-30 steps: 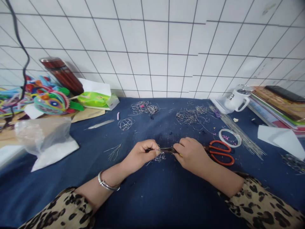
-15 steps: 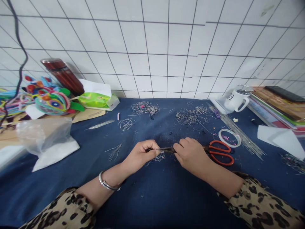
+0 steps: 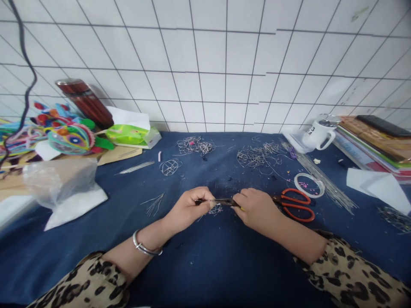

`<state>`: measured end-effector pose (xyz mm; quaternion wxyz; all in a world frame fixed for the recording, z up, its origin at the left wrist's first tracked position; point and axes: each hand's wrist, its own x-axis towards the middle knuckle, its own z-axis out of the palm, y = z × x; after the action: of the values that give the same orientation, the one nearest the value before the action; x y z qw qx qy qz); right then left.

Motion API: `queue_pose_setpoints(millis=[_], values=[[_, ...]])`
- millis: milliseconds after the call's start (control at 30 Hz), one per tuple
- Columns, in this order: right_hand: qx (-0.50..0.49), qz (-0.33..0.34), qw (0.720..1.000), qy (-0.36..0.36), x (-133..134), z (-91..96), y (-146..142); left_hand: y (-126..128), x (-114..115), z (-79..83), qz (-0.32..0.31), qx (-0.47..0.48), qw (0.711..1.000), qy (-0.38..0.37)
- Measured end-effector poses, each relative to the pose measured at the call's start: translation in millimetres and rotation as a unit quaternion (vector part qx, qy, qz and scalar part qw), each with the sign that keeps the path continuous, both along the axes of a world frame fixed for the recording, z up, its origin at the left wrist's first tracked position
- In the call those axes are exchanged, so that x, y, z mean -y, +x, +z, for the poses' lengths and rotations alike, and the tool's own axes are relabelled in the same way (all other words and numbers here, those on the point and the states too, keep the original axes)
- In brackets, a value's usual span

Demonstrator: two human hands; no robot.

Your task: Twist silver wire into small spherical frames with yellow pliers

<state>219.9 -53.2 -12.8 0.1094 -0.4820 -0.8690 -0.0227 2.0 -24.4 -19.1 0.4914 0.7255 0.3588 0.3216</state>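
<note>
My left hand (image 3: pixel 192 207), with a silver bangle at the wrist, pinches wire between thumb and fingertips. Below those fingertips a small tangle of thin silver wire (image 3: pixel 216 209) shows, partly hidden by the hand. My right hand (image 3: pixel 257 208) is closed around pliers (image 3: pixel 229 202), whose dark jaws reach left to my left fingertips. A bit of yellow handle peeks out under the right fingers. Just right of that hand lie scissors with red-orange handles (image 3: pixel 297 205), their blades partly behind it. A few loose short wires (image 3: pixel 155 204) lie left of my left hand.
Wire heaps (image 3: pixel 257 156) and a round wire shape (image 3: pixel 170 167) lie on the blue cloth (image 3: pixel 205 265). To the right are a ring-shaped dish rim (image 3: pixel 321 185), straight wires (image 3: pixel 330 188), a white mug (image 3: pixel 316 134) and books. Leftward are a plastic bag (image 3: pixel 61 179), tissues (image 3: pixel 128 134) and a flask (image 3: pixel 85 102).
My right hand has turned slightly on the pliers, and a yellow bit of handle now shows beneath its fingers. The left hand has barely moved.
</note>
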Motion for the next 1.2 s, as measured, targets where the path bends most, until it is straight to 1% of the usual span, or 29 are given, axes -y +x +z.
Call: queue_pose_setpoints(millis=[233,433,567,833,1200], values=[[-0.027,0.007,0.998,-0.061,-1.5,3.2,-0.1,-0.5,0.1,2.8,-0.007,-0.009,1.0,0.025],[-0.068,0.018,0.989,-0.128,-2.8,7.9,0.6,0.3,-0.9,3.1,-0.012,-0.004,1.0,0.027],[-0.101,0.019,0.977,-0.187,-3.7,11.6,1.5,-0.3,-1.0,2.9,-0.016,-0.004,0.999,0.036],[-0.162,0.003,0.943,-0.289,-2.5,18.3,3.0,-1.2,-1.4,2.9,-0.024,-0.003,0.999,0.046],[-0.178,0.01,0.923,-0.34,-4.0,18.7,6.9,-0.3,-2.0,2.6,-0.024,-0.001,0.999,0.025]])
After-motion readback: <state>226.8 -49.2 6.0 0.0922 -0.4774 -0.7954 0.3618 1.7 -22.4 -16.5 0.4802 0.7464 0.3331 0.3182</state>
